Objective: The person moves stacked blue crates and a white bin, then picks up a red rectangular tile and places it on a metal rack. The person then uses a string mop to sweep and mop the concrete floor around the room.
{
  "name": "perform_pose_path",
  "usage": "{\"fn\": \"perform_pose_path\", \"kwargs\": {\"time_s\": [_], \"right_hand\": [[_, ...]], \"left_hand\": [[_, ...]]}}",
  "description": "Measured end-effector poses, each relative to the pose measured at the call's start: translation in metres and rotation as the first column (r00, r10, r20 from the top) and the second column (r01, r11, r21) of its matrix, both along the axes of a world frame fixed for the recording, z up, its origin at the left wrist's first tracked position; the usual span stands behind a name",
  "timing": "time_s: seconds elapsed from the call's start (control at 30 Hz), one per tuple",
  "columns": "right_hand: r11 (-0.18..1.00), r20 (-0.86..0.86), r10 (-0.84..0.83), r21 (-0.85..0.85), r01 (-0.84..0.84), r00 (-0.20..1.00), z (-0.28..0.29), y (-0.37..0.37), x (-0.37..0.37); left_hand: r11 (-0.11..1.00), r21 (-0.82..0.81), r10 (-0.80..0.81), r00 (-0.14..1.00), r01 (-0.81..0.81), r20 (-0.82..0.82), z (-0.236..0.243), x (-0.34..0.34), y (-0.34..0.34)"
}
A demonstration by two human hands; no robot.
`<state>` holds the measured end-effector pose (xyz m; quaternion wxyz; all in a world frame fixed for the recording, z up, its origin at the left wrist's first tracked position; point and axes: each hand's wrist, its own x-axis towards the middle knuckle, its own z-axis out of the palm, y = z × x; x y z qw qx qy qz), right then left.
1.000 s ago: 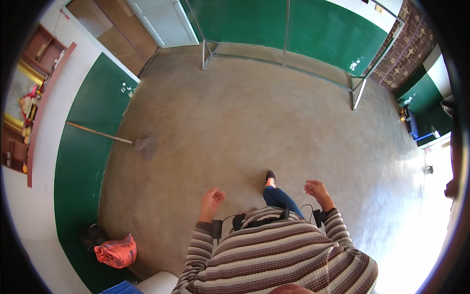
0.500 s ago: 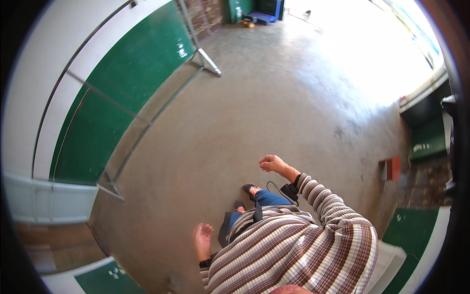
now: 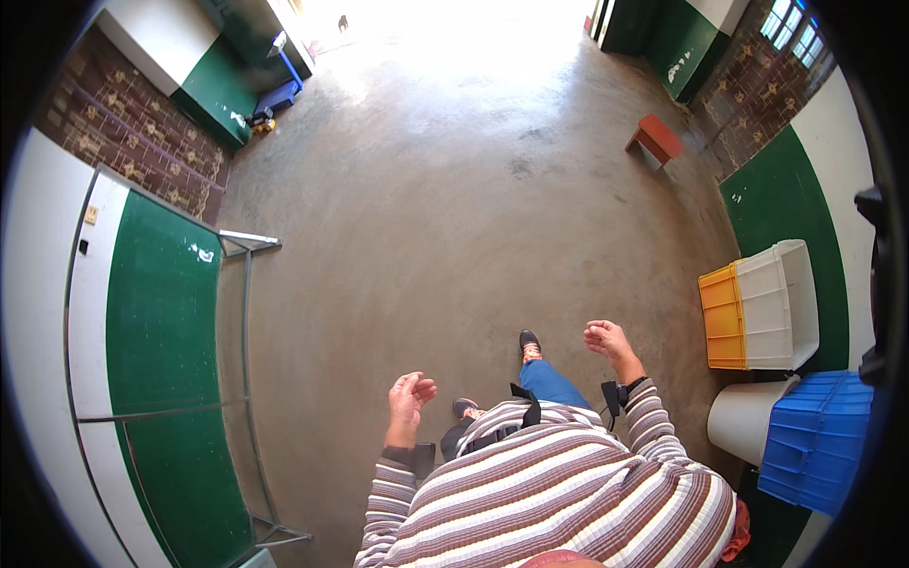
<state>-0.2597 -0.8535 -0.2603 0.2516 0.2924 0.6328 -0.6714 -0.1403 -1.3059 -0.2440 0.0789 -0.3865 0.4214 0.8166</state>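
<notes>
My left hand (image 3: pixel 409 405) hangs in the air in front of my body, its fingers loosely bent and apart, with nothing in it. To the right, my right hand (image 3: pixel 611 345) is held out over the floor, fingers loosely curled but not closed, also holding nothing. Neither hand touches anything. Dark bands circle both wrists, and a small black device (image 3: pixel 614 398) with a cord is beside the right wrist. Below are my blue trouser leg (image 3: pixel 554 383) and dark shoes (image 3: pixel 529 341), one foot ahead of the other.
Stacked yellow and white crates (image 3: pixel 762 308), a white bucket (image 3: pixel 748 419) and blue crates (image 3: pixel 819 440) stand along the right wall. A red stool (image 3: pixel 655 142) is farther off. A metal frame (image 3: pixel 249 350) stands at left. A blue platform scale (image 3: pixel 278 97) is near the bright doorway.
My view has turned right, bringing the crates, bucket and whole stool into sight. The left hand has risen beside my body and the feet have stepped. Both hands stay without anything in them.
</notes>
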Motion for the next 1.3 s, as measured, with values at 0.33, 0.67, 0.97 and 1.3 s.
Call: {"fn": "perform_pose_path", "kwargs": {"time_s": [0.33, 0.67, 0.97, 1.3], "right_hand": [[0.932, -0.026, -0.344, -0.129, 0.339, 0.938, -0.025, 0.16, -0.031], [0.827, 0.078, -0.53, -0.175, 0.535, 0.844, -0.056, 0.243, -0.148], [0.82, 0.069, -0.557, -0.109, 0.561, 0.828, -0.026, 0.275, -0.321], [0.788, -0.011, -0.615, -0.047, 0.614, 0.788, 0.002, 0.359, -0.48]], "left_hand": [[0.892, 0.012, -0.452, 0.89, 0.452, 0.062, 0.016, -0.206, 0.189], [0.862, -0.054, -0.496, 0.861, 0.504, 0.11, 0.021, -0.373, 0.251], [0.807, -0.07, -0.574, 0.806, 0.587, 0.14, -0.006, -0.614, 0.315], [0.519, -0.051, -0.854, 0.515, 0.853, -0.076, 0.009, -0.875, 0.516]]}}
